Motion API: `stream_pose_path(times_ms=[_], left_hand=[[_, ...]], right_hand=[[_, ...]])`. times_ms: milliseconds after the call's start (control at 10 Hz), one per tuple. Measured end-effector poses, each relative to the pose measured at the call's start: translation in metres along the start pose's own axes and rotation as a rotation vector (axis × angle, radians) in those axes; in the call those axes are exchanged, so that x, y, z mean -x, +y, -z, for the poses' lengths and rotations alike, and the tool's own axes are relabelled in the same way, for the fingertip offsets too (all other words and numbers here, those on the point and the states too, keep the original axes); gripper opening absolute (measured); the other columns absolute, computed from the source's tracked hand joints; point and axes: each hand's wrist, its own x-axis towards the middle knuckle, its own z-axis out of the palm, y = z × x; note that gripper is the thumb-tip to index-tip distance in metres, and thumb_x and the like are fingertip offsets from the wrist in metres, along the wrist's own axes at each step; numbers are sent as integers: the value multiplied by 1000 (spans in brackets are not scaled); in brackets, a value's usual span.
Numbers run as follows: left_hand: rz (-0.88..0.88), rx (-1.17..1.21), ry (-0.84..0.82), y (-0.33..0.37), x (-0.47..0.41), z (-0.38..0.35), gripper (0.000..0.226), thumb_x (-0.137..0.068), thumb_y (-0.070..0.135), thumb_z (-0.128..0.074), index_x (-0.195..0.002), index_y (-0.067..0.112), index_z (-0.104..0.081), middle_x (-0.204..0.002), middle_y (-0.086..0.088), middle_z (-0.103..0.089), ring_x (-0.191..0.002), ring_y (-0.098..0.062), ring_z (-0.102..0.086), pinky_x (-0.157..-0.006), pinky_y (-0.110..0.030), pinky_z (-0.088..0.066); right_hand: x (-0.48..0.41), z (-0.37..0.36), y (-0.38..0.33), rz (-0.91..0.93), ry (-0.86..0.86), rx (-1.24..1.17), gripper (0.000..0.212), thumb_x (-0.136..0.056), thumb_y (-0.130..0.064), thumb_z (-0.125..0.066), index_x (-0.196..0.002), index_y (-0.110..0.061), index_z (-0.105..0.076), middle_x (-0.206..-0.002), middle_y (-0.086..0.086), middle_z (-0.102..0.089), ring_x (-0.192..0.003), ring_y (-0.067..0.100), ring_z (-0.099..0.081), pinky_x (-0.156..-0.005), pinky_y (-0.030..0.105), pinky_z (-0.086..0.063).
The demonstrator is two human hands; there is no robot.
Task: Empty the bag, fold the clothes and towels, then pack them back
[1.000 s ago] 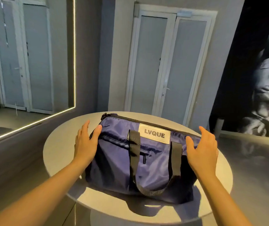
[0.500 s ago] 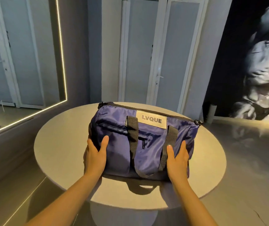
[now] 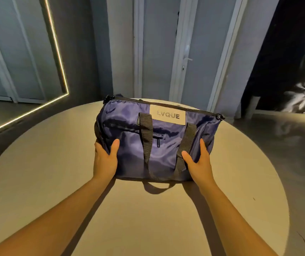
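Hands (image 3: 104, 160) (image 3: 198, 164) on bag (image 3: 159, 145), well inside table (image 3: 37, 172) rim.

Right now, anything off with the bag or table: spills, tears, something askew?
Nothing stands out. The bag sits intact on the round table, top zipper closed, front strap hanging loose down its near side. The left hand and right hand hold its lower corners. No spill or damage shows.
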Motion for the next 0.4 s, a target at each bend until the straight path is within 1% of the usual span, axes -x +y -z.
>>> stream_pose_path(times_ms=[100,200,300,400], left_hand=[[107,-66,-103,7,-25,1,79,-93,61,-57,-150,15,-28,-152,-11,-46,-134,-38,-48,-108,-50,-44],[229,-133,-228,35,-44,21,94,-80,67,-66,-150,13,-36,-151,-11,-49,-134,-37,-50,-107,-49,-44],[290,-202,-164,87,-61,49,108,-76,66,-74,-157,11,-30,-158,-15,-37,-140,-40,-43,-111,-52,-42],[288,-209,-92,160,-71,73,107,-74,74,-70,-156,16,-33,-158,-15,-34,-138,-39,-44,-110,-50,-43]], right_hand=[[-27,6,-10,-68,-83,0,90,-91,-48,-69,-161,-40,-13,-168,-11,-17,-154,21,-20,-123,52,-26],[-42,24,-37,-232,-164,18,83,-90,-45,-73,-159,-31,-29,-164,-6,-31,-149,25,-32,-120,52,-34],[-62,46,-88,-312,-63,92,36,-86,-39,-79,-105,-9,-72,-116,17,-71,-108,34,-65,-94,55,-55],[-78,65,-167,-407,-58,13,49,-86,-39,-79,-87,9,-69,-86,31,-66,-78,38,-66,-67,40,-52]])
